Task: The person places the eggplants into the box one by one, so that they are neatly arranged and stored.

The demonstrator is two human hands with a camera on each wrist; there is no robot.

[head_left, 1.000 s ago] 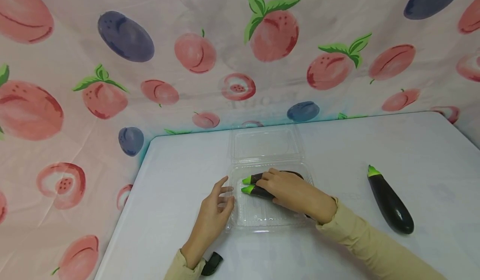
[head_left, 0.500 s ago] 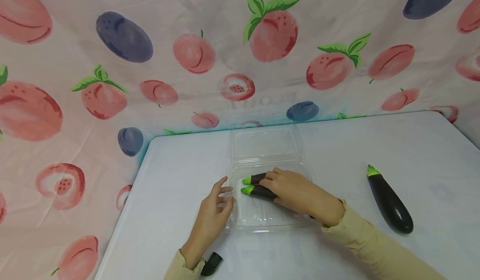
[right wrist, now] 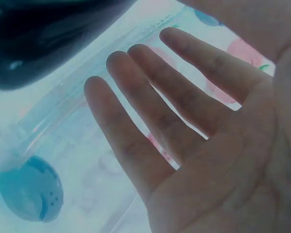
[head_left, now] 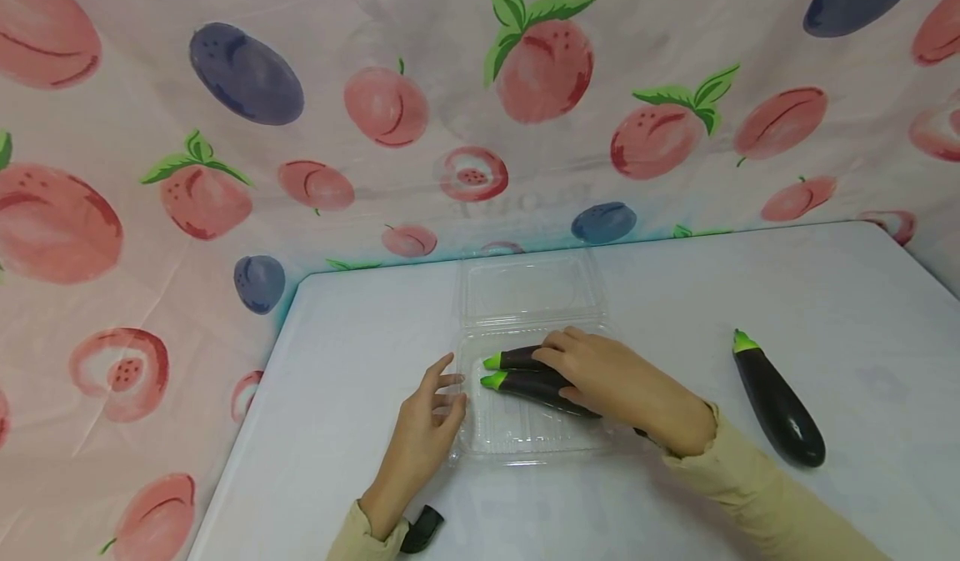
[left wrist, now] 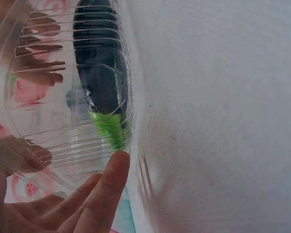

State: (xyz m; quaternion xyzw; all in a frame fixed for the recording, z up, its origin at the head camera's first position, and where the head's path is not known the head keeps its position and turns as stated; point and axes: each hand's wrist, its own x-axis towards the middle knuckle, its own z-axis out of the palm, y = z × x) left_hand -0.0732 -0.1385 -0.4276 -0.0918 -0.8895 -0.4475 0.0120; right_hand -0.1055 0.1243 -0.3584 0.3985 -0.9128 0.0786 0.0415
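Two dark eggplants with green tips lie side by side in the base of a clear plastic clamshell box (head_left: 487, 436): a front eggplant (head_left: 536, 388) and a rear eggplant (head_left: 517, 359). My right hand (head_left: 618, 382) is over their thick ends, hiding part of them. In the right wrist view its fingers (right wrist: 131, 141) are extended, apart from a dark eggplant (right wrist: 48, 39). My left hand (head_left: 422, 436) is at the box's left edge, fingers loosely extended. The left wrist view shows a fingertip (left wrist: 117, 162) by the ribbed wall, with an eggplant (left wrist: 99, 63) visible through it.
A third eggplant (head_left: 780, 398) lies on the white table (head_left: 360, 328) to the right. The box's lid (head_left: 532, 286) is folded back toward the fruit-printed cloth (head_left: 450, 44) behind the table. A black strap piece (head_left: 422, 529) shows by the left cuff.
My right hand has slid rightward along the eggplants, uncovering more of the front one. The left hand and the eggplants stay nearly where they were.
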